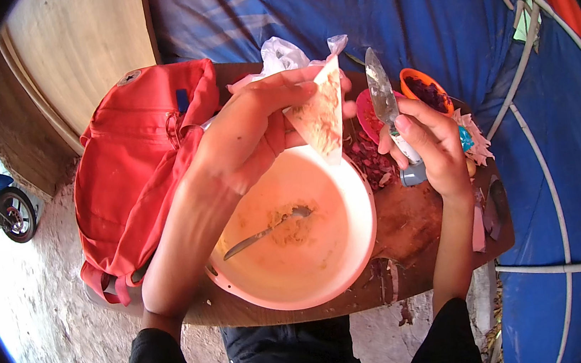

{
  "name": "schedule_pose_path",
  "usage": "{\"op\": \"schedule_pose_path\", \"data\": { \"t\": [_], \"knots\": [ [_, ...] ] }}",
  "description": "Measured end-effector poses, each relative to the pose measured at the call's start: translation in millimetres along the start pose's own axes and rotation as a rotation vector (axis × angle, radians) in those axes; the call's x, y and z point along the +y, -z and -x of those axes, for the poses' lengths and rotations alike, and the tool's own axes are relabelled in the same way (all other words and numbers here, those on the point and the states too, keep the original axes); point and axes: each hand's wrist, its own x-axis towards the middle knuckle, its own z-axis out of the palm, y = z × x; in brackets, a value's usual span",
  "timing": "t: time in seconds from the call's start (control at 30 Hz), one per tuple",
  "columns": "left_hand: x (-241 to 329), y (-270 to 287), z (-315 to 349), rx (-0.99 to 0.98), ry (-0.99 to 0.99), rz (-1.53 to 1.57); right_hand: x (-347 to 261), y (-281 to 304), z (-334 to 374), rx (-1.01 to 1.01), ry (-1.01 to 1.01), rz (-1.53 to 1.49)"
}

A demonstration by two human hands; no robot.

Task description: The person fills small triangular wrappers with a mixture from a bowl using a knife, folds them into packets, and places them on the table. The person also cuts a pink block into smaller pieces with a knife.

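My left hand is raised over the far side of a large pale basin, closed on a white triangular slice. The slice looks like bread, its face covered with a lumpy beige spread. To the right, my right hand grips a knife, blade upward and smeared with pale residue; its light handle ends in grey. Inside the basin lies a metal spoon, its bowl end among beige remains on the bottom. Blade and slice are apart.
A red backpack lies on the brown table at left. Behind my left hand is a white plastic bag. Farther right stand a pink bowl and an orange bowl of purple pieces; reddish scraps lie nearby. Blue tarp hangs behind.
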Motion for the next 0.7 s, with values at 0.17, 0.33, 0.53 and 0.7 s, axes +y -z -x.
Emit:
{"op": "schedule_pose_path", "data": {
  "t": [0.17,0.33,0.53,0.7],
  "knots": [
    [-6,9,-2,-0.040,-0.036,0.122,-5,-23,5,0.091,-0.214,-0.037],
    [-9,6,-1,-0.040,-0.079,0.161,-6,-37,-5,-0.024,-0.343,-0.157],
    [1,-2,5,-0.087,0.026,0.231,-10,-28,-14,0.035,-0.276,-0.217],
    [5,-6,9,-0.043,0.083,0.155,-15,-16,-15,0.053,-0.286,-0.176]
  ]
}}
